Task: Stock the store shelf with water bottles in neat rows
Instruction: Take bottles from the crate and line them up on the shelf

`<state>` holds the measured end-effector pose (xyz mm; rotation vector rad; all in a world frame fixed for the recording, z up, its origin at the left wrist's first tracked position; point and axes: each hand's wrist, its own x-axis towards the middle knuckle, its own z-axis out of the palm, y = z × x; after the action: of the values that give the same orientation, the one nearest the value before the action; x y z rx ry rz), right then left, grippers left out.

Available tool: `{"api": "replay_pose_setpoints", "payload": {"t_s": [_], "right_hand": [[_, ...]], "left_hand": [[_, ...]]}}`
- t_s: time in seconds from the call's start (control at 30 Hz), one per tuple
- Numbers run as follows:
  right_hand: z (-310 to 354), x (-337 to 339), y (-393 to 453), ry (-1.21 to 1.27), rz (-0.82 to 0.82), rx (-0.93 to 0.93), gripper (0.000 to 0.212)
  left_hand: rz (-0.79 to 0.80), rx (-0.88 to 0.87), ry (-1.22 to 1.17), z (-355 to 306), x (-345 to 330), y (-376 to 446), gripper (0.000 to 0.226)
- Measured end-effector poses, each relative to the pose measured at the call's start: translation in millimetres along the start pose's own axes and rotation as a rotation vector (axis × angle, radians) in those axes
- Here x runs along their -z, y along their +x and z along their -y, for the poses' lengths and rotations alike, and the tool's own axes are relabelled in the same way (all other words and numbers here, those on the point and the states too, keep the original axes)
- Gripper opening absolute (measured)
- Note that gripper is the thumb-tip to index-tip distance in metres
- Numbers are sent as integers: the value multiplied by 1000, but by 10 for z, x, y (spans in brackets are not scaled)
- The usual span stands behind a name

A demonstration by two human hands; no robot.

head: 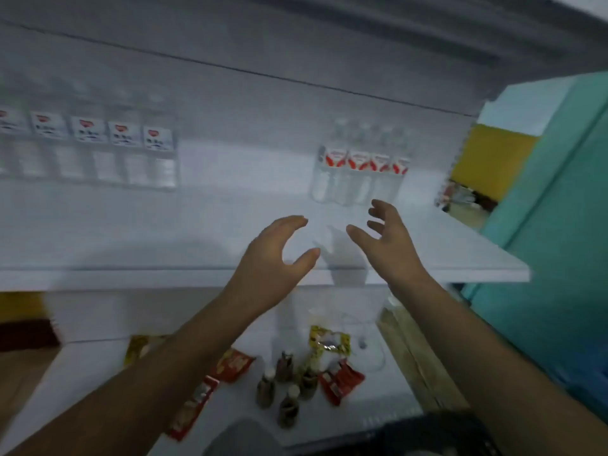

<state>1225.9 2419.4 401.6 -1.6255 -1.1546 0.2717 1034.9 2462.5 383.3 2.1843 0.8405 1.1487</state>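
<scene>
Head view: both hands are seen empty at frame centre, left hand (279,248) and right hand (390,238) with fingers loosely spread. Upright bottles (360,169) are found on the shelf (230,225) just above, nearer the right hand.

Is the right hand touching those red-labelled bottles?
Apart. In the head view, bare white shelf shows between the right hand and the red-labelled bottles.

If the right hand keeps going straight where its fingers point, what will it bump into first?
Probably the red-label water bottles at the back of the shelf. The right hand is open and holds nothing, with its fingers aimed up toward them. Depth is hard to judge here.
</scene>
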Motion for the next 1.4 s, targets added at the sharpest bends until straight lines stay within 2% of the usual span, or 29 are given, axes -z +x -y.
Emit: {"api": "replay_pose_setpoints", "payload": {"t_s": [0.13, 0.27, 0.4, 0.5, 0.77, 0.83, 0.9, 0.97, 1.07, 1.13, 1.23, 1.33, 1.4], "right_hand": [[-365, 936, -564, -39, -211, -125, 57], [-696, 1517, -1064, -86, -362, -253, 45], [-1106, 1809, -1458, -121, -398, -387, 48], [-1513, 1907, -1683, -164, -362, -495, 49], [-2892, 1868, -2069, -170, -205, -798, 51], [-3251, 1869, -2197, -152, -188, -836, 45], [-3647, 1880, -2341, -145, -161, -856, 44], [-4117, 1868, -2476, -246, -78, -920, 53], [-4838, 1728, -2642, -383, 145, -1098, 60], [-5253, 1572, -2718, -470, 298, -1146, 61], [-5745, 1269, -2798, -523, 485, -1130, 60], [-6136, 925, -2882, -512, 589, -1076, 57], [-6355, 743, -2932, -532, 646, -1043, 54]], "left_hand": [[167, -59, -178, -497, -696, -127, 47], [346, -84, -261, -795, -1266, -400, 46], [527, -87, -259, -800, -1803, -709, 46], [651, -10, -241, -696, -2180, -861, 45], [943, 216, -176, -262, -3416, -1159, 41], [1004, 285, -167, -131, -3800, -1280, 40], [1041, 381, -163, -17, -4190, -1433, 38], [1068, 516, -165, 106, -4567, -1616, 34], [1065, 716, -164, 303, -5054, -1902, 27], [1071, 797, -126, 419, -5298, -2061, 29], [1023, 1018, -108, 604, -5641, -2271, 31], [905, 1323, -64, 843, -5999, -2404, 33], [859, 1436, -25, 1035, -6207, -2473, 34]]}}
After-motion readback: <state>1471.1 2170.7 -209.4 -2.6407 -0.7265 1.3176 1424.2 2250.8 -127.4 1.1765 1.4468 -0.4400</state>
